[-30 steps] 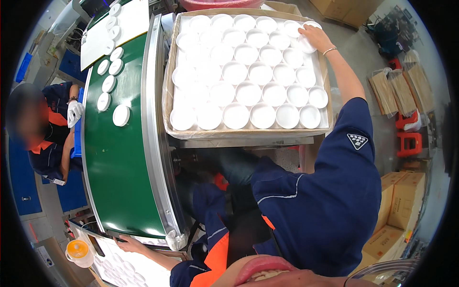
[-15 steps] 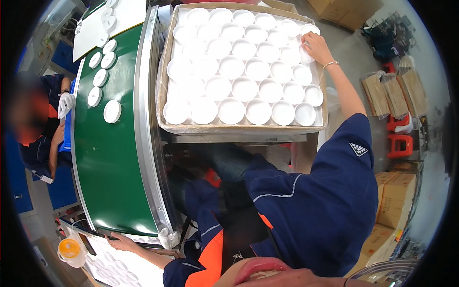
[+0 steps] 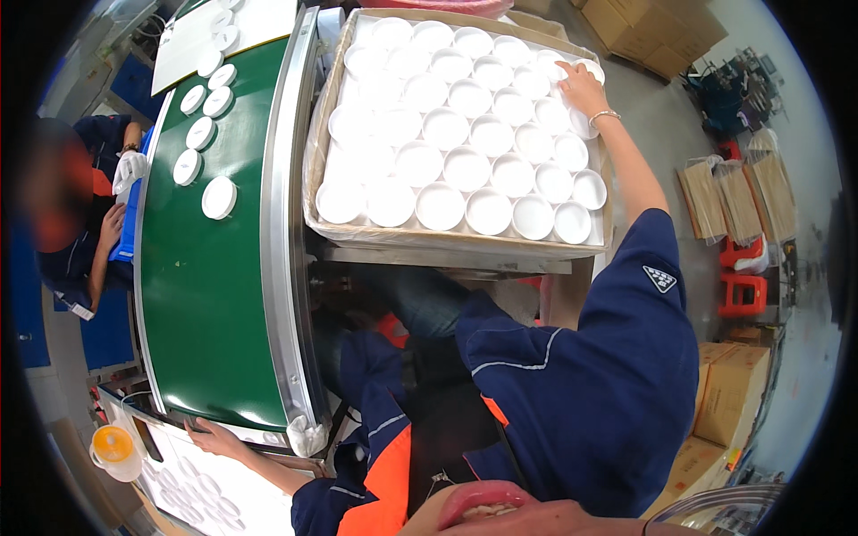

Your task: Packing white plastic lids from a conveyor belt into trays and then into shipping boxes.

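Observation:
A shallow cardboard box point(image 3: 313, 165) lined with clear plastic holds rows of round white lids point(image 3: 491, 135), hollow side up. At its far right corner is my right hand point(image 3: 583, 90), fingers apart and bent down over the lids, with the fingertips touching the rim of one. I see nothing lifted in it. My left hand point(image 3: 217, 439) lies at the near end of the green conveyor belt point(image 3: 210, 313), fingers stretched out along its edge. Beside that hand, on a white surface, lie several more white lids point(image 3: 192, 491).
Several white discs point(image 3: 219, 196) sit on the belt's far half. Across it, a co-worker's white-gloved hand point(image 3: 130, 168) is by a blue tray point(image 3: 128, 223). A yellow-lidded jug point(image 3: 114, 451) stands at lower left. Cartons point(image 3: 728, 393) and red stools point(image 3: 744, 293) are at right.
My right hand has shifted slightly left across the lids at the box's far corner. My left hand stays at the belt's end. The whole view has shifted a little.

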A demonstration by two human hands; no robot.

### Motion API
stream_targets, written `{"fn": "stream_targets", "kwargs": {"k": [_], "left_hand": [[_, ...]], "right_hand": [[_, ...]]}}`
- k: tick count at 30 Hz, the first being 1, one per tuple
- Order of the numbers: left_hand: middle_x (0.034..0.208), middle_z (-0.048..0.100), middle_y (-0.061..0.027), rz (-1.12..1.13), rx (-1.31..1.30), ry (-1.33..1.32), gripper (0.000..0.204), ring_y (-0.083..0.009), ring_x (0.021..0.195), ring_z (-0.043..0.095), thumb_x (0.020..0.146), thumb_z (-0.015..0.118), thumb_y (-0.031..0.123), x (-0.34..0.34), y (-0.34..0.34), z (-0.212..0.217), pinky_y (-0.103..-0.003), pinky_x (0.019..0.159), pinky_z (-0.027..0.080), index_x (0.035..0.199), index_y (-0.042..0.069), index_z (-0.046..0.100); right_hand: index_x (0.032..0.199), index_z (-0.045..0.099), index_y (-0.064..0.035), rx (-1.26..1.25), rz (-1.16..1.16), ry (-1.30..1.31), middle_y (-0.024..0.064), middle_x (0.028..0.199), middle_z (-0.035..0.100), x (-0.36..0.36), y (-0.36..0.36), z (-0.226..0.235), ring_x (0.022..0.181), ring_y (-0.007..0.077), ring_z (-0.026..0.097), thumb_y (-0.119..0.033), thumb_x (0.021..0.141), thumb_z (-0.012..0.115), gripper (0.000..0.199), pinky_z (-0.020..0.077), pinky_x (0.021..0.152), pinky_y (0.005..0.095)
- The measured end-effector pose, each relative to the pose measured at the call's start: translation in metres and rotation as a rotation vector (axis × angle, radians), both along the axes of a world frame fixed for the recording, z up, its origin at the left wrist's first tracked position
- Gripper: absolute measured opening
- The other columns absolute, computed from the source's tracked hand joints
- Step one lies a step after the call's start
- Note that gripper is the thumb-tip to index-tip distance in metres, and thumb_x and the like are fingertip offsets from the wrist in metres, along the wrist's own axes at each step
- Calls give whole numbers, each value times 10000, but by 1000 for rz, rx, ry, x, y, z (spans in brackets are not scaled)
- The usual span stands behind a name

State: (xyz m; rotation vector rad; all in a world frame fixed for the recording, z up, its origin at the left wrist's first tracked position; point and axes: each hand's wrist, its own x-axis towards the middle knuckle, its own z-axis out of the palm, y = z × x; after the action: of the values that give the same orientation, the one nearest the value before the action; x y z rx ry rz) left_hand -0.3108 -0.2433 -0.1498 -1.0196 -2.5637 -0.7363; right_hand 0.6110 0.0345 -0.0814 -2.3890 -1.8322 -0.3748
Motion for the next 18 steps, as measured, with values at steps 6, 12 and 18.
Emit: {"fn": "stream_targets", "kwargs": {"k": [6,12,18], "left_hand": [[1341,488,-142,22,4,-19,551,-360,1207,466,971,365,508,7,2,3,-501,997,390,1314,95,487],[1346,474,-146,10,30,-45,546,-353,1213,464,970,367,513,7,-4,5,-498,988,404,1315,107,487],[1344,472,-146,8,17,-65,538,-346,1215,462,968,377,520,13,3,5,-486,974,420,1313,123,490]], "right_hand": [[1156,553,-182,-35,-91,27,156,1098,575,1,14,6,999,343,596,-345,881,593,322,477,852,438],[1149,542,-118,-72,-143,220,220,1057,616,-1,35,4,1011,355,598,-326,846,640,380,471,859,443],[1287,409,-76,-27,-125,88,220,983,643,50,28,-6,980,379,621,-162,784,659,569,495,813,455]]}}
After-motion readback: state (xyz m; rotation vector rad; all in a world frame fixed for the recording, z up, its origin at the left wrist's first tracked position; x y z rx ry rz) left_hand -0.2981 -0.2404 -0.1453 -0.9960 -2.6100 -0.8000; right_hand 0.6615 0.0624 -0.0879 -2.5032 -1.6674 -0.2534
